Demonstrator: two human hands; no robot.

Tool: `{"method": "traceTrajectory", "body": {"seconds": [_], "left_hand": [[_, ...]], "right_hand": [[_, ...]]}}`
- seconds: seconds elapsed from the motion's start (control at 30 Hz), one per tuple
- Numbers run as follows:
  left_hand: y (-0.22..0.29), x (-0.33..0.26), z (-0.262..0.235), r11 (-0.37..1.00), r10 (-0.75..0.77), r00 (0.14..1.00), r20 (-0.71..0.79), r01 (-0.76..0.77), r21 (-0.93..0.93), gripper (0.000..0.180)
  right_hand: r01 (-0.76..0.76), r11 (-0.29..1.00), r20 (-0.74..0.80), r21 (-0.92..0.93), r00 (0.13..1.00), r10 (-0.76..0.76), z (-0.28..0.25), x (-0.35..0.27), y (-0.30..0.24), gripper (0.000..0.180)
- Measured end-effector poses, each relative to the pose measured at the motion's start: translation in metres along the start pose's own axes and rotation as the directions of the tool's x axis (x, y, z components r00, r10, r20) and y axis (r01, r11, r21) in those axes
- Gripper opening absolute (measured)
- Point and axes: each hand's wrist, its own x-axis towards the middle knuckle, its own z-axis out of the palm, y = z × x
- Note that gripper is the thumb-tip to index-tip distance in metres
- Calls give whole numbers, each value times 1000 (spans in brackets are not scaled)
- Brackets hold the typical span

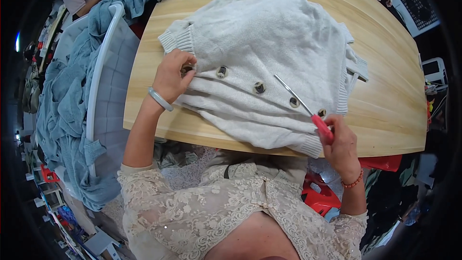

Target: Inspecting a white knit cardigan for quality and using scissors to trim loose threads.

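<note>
White cardigan (269, 53) under both hands (red-handled scissors (308, 108) in right (341, 147))

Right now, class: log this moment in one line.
left hand: pressing cardigan | right hand: holding scissors | surface: table

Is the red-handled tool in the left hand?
No, the red-handled tool is gripped in the right hand, while the left hand presses on the white cardigan near a button.
</note>
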Motion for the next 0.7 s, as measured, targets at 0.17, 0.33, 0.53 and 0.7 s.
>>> {"method": "traceTrajectory", "body": {"seconds": [0.17, 0.33, 0.53, 0.7], "left_hand": [[-9, 2, 2, 955, -133, 986, 102, 155, -254, 26], [-17, -2, 2, 902, -182, 974, 132, 219, -372, 29], [-21, -4, 4, 808, -176, 976, 128, 218, -547, 20], [29, 0, 11, 968, 222, 967, -128, -203, 144, 33]], "right_hand": [[135, 947, 107, 290, 979, -172, 25, 32, -28, 38], [240, 962, 268, 127, 926, -266, 46, 67, -59, 30], [159, 979, 361, 123, 912, -194, 60, 83, -72, 31], [105, 963, 277, 246, 945, -174, 45, 58, -51, 26]]}}
